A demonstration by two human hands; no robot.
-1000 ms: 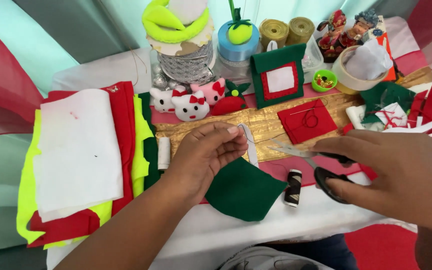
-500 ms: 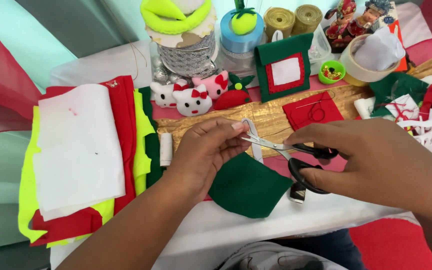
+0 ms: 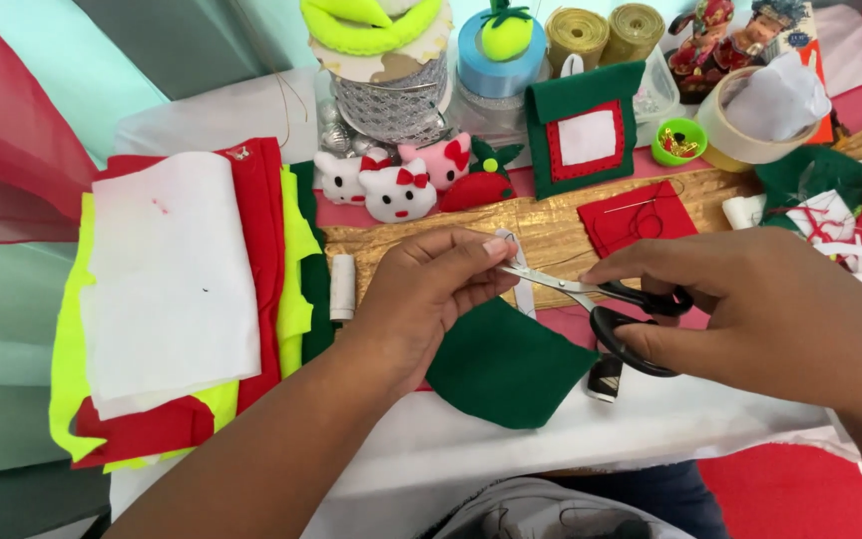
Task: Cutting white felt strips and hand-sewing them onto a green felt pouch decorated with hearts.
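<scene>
Since the earlier frames the scissors (image 3: 606,304) have come in from the right, blades now meeting the white strip (image 3: 521,289). At far left lies a stack of felt sheets (image 3: 172,299) on the bench (image 3: 471,449). The left hand (image 3: 421,299) pinches the strip, which runs near-to-far above a green felt piece (image 3: 506,364). The right hand (image 3: 770,314) grips the scissor handles, blades pointing left across the strip. Open room lies near the bench's front edge.
</scene>
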